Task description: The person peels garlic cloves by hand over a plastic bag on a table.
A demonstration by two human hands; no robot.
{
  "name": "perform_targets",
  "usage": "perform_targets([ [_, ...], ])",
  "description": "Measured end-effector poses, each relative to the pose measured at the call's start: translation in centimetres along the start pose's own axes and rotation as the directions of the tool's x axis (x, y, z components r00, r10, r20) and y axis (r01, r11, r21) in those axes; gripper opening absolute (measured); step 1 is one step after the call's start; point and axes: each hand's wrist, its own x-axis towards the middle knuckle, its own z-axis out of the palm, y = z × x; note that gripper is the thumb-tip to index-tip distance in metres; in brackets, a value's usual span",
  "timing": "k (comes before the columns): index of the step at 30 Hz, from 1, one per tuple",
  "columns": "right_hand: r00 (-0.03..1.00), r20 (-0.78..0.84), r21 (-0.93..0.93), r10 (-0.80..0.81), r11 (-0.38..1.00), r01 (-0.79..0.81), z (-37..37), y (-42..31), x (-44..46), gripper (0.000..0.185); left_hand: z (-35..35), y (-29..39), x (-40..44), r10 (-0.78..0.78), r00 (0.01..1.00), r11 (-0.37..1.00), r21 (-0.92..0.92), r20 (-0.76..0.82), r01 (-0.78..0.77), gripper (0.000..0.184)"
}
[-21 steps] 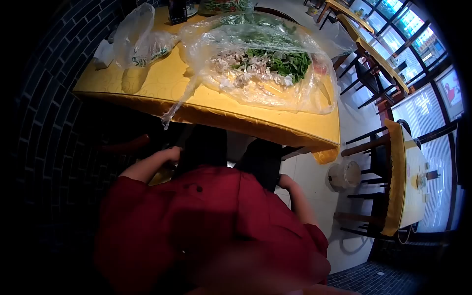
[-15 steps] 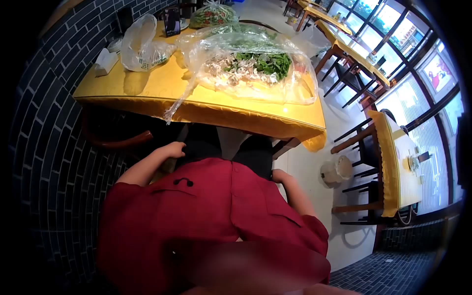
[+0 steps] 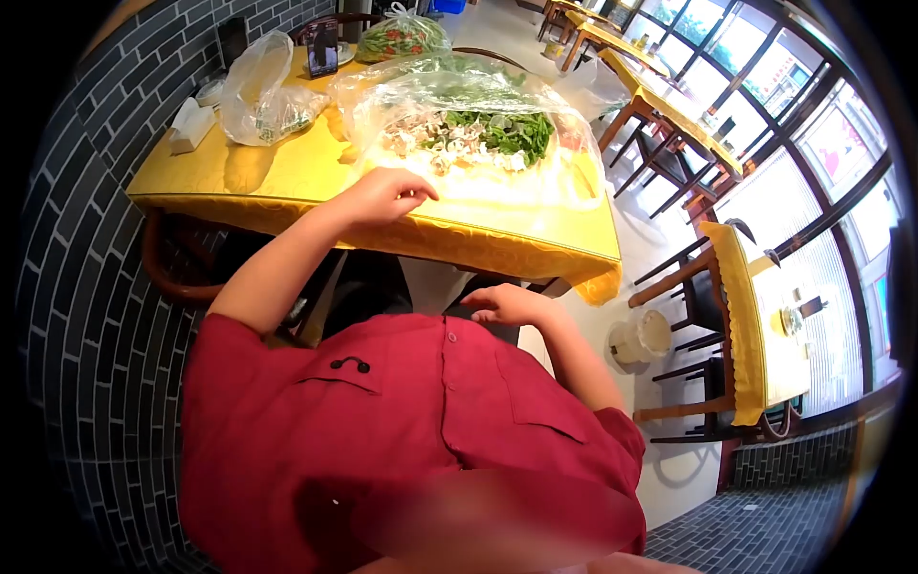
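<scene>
My left hand is over the near edge of the yellow-covered table, its fingers loosely bent with a gap between them and nothing visible in them. Just beyond it lies a large clear plastic bag. Whitish torn pieces, which look like mushrooms, and green leaves rest on or inside this bag; I cannot tell which. Below the table edge, my right hand hovers over my lap, fingers partly spread and holding nothing.
At the table's left are a smaller plastic bag, a white tissue pack and an upright phone. A tied bag of red and green vegetables sits at the back. A white bin stands on the floor at right.
My left hand has risen from beside my lap to the table edge, by the large bag. My right hand has come up and inward from my side. The view has shifted slightly.
</scene>
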Motion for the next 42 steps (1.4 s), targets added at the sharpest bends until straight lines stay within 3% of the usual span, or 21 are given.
perform_targets([
  [3,0.99,-0.032,0.14,-0.139,0.98,0.142,-3.4,-1.9,1.7,0.039,1.4,-3.2,5.4,0.044,0.989,0.968,0.249,-0.143,-0.007,0.021],
  [7,0.968,-0.119,0.187,-0.219,0.953,0.238,-8.5,-3.5,2.7,0.036,2.1,-4.0,8.9,-0.105,0.987,0.914,0.379,-0.119,0.143,0.03],
  [10,0.972,-0.192,0.246,-0.138,0.952,0.184,-12.1,-3.4,2.9,0.032,1.7,-5.2,10.0,-0.184,0.983,0.888,0.431,0.009,0.162,0.027],
  [11,0.964,-0.228,0.217,-0.135,0.958,0.186,-13.0,-2.7,3.2,0.03,1.5,-5.5,10.4,-0.202,0.979,0.906,0.387,0.032,0.174,0.024],
  [14,0.936,-0.331,0.172,-0.121,0.967,0.186,-15.2,-0.3,5.0,0.025,1.2,-8.0,11.4,-0.068,0.991,0.989,0.119,-0.119,0.082,0.024],
  [16,0.922,-0.385,0.249,-0.048,0.956,0.154,-16.6,0.8,6.5,0.024,-0.1,-8.2,12.4,-0.029,0.984,0.995,0.086,-0.175,0.045,0.022],
  [19,0.885,-0.466,0.207,-0.026,0.969,0.137,-18.7,2.4,9.1,0.025,-2.2,-8.6,13.8,-0.039,0.989,0.991,0.12,-0.142,0.056,0.022],
  [21,0.85,-0.527,0.171,-0.005,0.979,0.112,-20.5,2.8,10.3,0.027,-3.2,-9.7,14.4,-0.057,0.979,0.998,-0.001,-0.193,0.058,0.023],
  [22,0.831,-0.556,0.1,-0.009,0.992,0.078,-21.6,2.4,10.6,0.029,-3.8,-10.1,14.6,-0.068,0.974,0.997,-0.061,-0.216,0.056,0.024],
  [24,0.679,-0.684,-0.297,-0.266,0.952,0.075,-22.8,4.3,12.5,0.034,-5.2,-11.2,15.3,-0.124,0.945,0.992,-0.019,-0.303,0.124,0.023],
  [25,0.768,-0.6,-0.378,-0.223,0.925,-0.026,-23.5,4.8,12.9,0.044,-5.8,-12.0,15.6,-0.134,0.919,0.989,0.004,-0.371,0.146,0.023],
  [26,0.785,-0.577,-0.458,-0.226,0.885,-0.081,-23.4,4.8,13.6,0.047,-6.5,-13.0,15.8,-0.14,0.887,0.985,0.028,-0.439,0.17,0.023],
  [27,0.801,-0.553,-0.535,-0.23,0.835,-0.13,-23.0,4.1,14.1,0.05,-7.1,-13.7,15.8,-0.003,0.859,0.978,0.179,-0.512,0.109,0.024],
  [28,0.815,-0.53,-0.608,-0.233,0.775,-0.174,-22.7,3.7,14.7,0.054,-7.2,-14.2,15.6,-0.024,0.862,0.984,0.143,-0.507,0.111,0.026],
  [29,0.863,-0.48,-0.58,-0.156,0.795,-0.178,-22.2,4.2,15.6,0.059,-7.1,-14.3,15.3,-0.043,0.863,0.987,0.11,-0.503,0.113,0.028],
  [34,0.884,-0.467,-0.556,-0.01,0.781,-0.285,-21.7,4.8,18.7,0.06,-5.4,-14.5,14.3,-0.066,0.908,0.991,0.078,-0.413,0.108,0.04],
  [37,0.897,-0.436,-0.509,0.077,0.801,-0.316,-21.7,5.0,19.8,0.06,-5.0,-14.9,14.1,-0.018,0.895,0.991,0.113,-0.446,0.077,0.038],
  [40,0.906,-0.413,-0.455,0.095,0.84,-0.295,-23.0,5.8,20.6,0.059,-5.2,-14.6,13.9,-0.038,0.894,0.998,0.033,-0.447,0.059,0.034],
  [41,0.894,-0.434,-0.487,0.113,0.805,-0.338,-23.2,5.6,21.0,0.06,-5.4,-14.1,13.7,-0.121,0.91,0.993,-0.034,-0.397,0.117,0.027],
  [42,0.902,-0.406,-0.46,0.15,0.819,-0.344,-23.4,5.1,21.0,0.059,-5.2,-14.2,13.5,-0.076,0.902,0.997,-0.022,-0.425,0.074,0.027],
])
